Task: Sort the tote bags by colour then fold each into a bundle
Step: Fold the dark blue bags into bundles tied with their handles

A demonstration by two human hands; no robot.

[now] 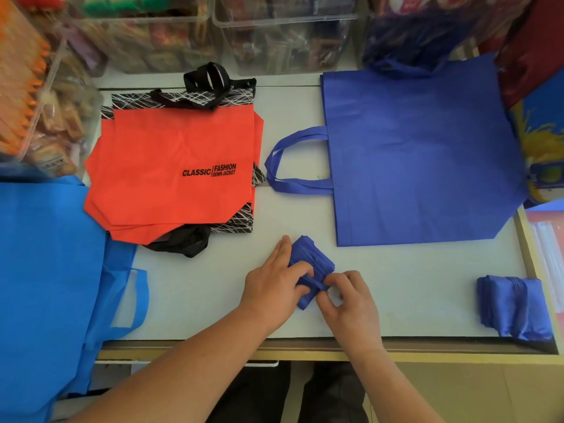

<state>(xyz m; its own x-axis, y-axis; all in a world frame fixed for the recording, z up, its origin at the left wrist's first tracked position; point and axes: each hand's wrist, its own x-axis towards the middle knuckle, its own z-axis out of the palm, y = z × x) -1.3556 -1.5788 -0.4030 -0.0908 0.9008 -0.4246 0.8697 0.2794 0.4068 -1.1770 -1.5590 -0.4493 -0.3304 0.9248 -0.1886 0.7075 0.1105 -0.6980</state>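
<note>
A small folded dark blue tote bundle [308, 264] lies on the pale table [396, 294] near the front edge. My left hand [274, 285] presses down on its left side, thumb curled onto the fabric. My right hand [348, 297] pinches the bundle's strap at its lower right. A finished dark blue bundle [515, 306] sits at the front right corner. A flat dark blue tote [421, 157] lies at the back right. A stack of red totes [174, 169] with black patterned trim lies at the left. Light blue totes [45, 270] hang over the left edge.
Clear plastic bins [283, 35] full of packaged goods line the back of the table. More packets [36, 111] crowd the far left. Colourful packaging [543, 132] stands at the right edge. Bare table shows between the bundles and at the centre.
</note>
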